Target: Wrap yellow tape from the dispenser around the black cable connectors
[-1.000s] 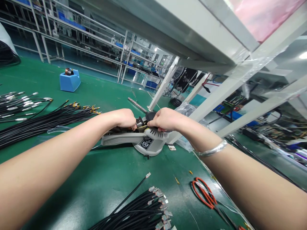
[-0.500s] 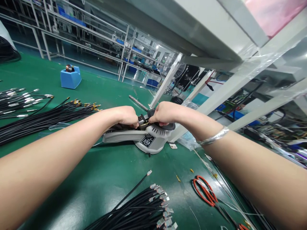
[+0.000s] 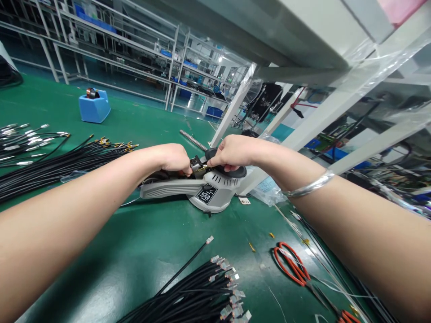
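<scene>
A grey bench device (image 3: 215, 200) with a rounded slotted housing, a black-and-white label and a long ribbed arm (image 3: 171, 189) stands on the green table. My left hand (image 3: 175, 159) is closed beside the device's dark metal part, above the ribbed arm; whatever lies in its fingers is hidden. Over the black round top (image 3: 240, 172) of the device, my right hand (image 3: 232, 152) pinches with thumb and forefinger. A small yellowish piece (image 3: 203, 168) shows between the two hands, by the right fingertips. Whether either hand grips it is unclear.
Black cables (image 3: 188, 291) with clear plugs lie in front. More black cables (image 3: 67, 167) and a blue tape dispenser (image 3: 95, 107) are at the left. Red-handled scissors (image 3: 292, 264) lie at the right. A white frame post (image 3: 234, 105) rises behind the device.
My right hand has shifted slightly up and right over the device, showing more of its black top. My left hand stays closed by the metal part. The camera view has shifted a little.
</scene>
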`<state>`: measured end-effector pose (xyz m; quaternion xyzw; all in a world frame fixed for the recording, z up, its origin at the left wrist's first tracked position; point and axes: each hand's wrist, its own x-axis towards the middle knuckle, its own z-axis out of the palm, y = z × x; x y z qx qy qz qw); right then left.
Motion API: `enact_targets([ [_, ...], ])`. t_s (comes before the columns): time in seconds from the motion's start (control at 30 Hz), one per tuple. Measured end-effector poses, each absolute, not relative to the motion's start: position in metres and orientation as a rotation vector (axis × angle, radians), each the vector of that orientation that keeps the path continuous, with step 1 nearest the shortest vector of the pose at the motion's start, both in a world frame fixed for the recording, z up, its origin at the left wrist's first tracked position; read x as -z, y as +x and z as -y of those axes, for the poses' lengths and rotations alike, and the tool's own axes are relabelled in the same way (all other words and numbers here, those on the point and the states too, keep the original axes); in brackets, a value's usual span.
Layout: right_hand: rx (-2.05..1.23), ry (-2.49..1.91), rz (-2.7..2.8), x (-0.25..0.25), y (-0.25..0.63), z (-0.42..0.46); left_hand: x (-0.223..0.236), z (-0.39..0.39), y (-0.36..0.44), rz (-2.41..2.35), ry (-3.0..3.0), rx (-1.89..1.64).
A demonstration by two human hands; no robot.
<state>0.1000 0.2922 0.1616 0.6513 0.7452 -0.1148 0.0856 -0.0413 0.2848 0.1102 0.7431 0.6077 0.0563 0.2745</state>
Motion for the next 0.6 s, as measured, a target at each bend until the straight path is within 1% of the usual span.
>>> enact_targets([
  [0.33,0.363,1.925,-2.266,-0.1592,0.1026,-0.2968,-0.1084,-0.2875,-0.0379,-1.708,1.964,-0.166],
  [0.6,0.463,1.986,-2.270,-0.1615,0.1047,-0.3017,-0.1087,-0.2876,-0.0418,-1.696,1.923,-0.214],
])
